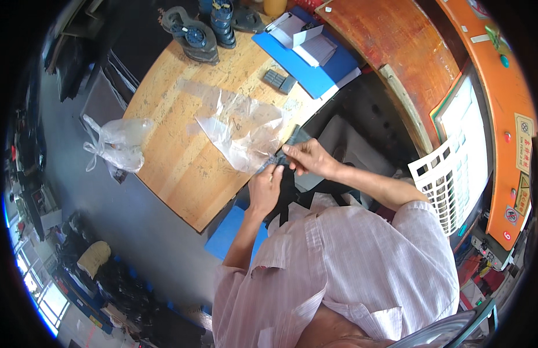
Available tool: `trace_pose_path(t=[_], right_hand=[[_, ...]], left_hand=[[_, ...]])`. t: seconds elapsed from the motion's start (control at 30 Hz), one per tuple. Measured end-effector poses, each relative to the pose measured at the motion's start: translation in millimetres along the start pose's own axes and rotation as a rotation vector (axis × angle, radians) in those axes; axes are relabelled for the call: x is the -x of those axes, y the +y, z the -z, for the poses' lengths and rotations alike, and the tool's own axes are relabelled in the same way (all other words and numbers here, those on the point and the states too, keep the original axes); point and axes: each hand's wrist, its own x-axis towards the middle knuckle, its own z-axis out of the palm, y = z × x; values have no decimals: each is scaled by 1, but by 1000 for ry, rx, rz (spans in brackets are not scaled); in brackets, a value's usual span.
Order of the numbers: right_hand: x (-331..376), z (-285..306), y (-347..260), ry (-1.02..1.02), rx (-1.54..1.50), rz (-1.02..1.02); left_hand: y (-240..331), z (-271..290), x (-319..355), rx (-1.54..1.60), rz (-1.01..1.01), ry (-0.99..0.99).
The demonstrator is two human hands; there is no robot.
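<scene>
Fingers of the left hand in the head view are drawn together in a narrow pinch on a small dark piece, and the right hand pinches the same piece between thumb and bent fingers. The two hands nearly meet at the edge of the surface that faces the person. Most of the piece is hidden by the fingers, so its full shape cannot be told.

A clear plastic bag lies crumpled across the middle of the surface, its narrow end reaching the edge right beside the left hand's fingertips; whether they grip it too cannot be told. Beyond it, near the same edge, sits a grooved grey block. Farther along, a blue folder overlaps that edge, with white papers on top.

Toward the far edge stand a grey bag with round blue parts in its mouth and, just beside it, a dark blue stack. At the left edge is a knotted whitish bag. Below the lower corner, a blue panel shows beside the left forearm.
</scene>
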Motion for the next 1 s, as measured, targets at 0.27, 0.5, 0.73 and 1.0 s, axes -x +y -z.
trace_pose_path(t=[0.27,0.5,0.73,1.0], right_hand=[[4,-10,-15,-67,963,1059],[17,-19,-55,-101,436,777],[113,-78,-138,-825,-212,970],[94,-115,-122,-1164,338,975]], left_hand=[[0,16,2,467,111,-120],[-30,19,18,543,270,126],[-75,10,23,749,591,216],[-84,14,27,880,584,299]])
